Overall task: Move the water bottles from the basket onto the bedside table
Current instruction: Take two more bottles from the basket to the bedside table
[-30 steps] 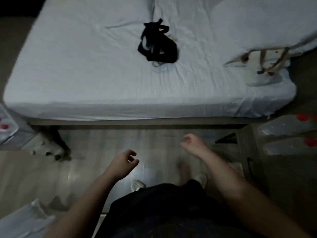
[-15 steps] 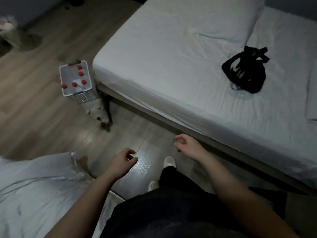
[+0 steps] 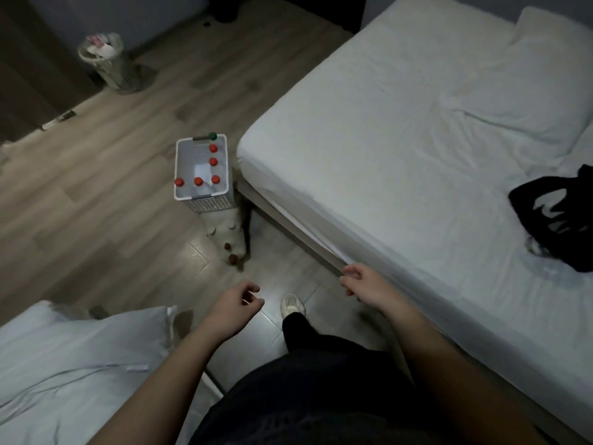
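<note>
Far off at eleven o'clock a waste bin [image 3: 106,61] stands by the wall. Nearer, between eleven and twelve, the basket [image 3: 210,204] sits on the floor just beside the bed [image 3: 417,139] corner. The bottles [image 3: 198,181] stand upright inside it, showing five red caps and a green one at the far rim. My left grip [image 3: 236,308] hangs loosely curled and holds nothing; my right grip [image 3: 365,282] is equally slack and empty. I judge this to be the approach. I should step close, crouch square to the basket and take each bottle by its body below the cap. The desk is out of view.
</note>
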### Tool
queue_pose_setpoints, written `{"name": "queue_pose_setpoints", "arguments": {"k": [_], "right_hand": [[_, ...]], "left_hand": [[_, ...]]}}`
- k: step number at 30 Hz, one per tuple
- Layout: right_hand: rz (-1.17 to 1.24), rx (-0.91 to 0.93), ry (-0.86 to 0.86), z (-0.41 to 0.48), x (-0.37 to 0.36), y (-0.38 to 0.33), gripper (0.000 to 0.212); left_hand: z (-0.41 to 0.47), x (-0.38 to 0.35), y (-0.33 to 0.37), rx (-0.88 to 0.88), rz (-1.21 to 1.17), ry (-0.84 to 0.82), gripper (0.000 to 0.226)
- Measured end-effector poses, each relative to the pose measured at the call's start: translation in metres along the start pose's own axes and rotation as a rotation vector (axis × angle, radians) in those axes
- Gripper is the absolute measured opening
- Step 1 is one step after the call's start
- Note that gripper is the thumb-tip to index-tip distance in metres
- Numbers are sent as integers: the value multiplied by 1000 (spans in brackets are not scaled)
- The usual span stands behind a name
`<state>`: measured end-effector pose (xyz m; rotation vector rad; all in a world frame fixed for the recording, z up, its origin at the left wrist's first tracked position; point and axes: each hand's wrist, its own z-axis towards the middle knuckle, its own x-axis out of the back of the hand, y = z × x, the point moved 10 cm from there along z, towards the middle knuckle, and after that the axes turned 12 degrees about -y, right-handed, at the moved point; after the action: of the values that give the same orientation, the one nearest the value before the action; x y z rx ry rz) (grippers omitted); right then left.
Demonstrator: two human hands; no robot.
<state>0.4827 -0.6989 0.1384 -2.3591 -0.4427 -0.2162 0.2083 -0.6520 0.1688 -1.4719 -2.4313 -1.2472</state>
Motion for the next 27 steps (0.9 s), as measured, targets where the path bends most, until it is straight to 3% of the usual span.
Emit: {"name": "queue_pose_setpoints", "arguments": {"k": [10, 18, 27], "right_hand": [[-276, 79, -127, 112, 20, -171, 35], [-365, 134, -149, 172, -1, -264, 34], [-257, -20, -90, 295, -46, -370, 39]], "left_hand": [[69, 133, -11, 98, -76, 151, 16], [116, 231, -38, 84, -200, 324, 15], [264, 393, -47, 26, 59, 101, 14]]}}
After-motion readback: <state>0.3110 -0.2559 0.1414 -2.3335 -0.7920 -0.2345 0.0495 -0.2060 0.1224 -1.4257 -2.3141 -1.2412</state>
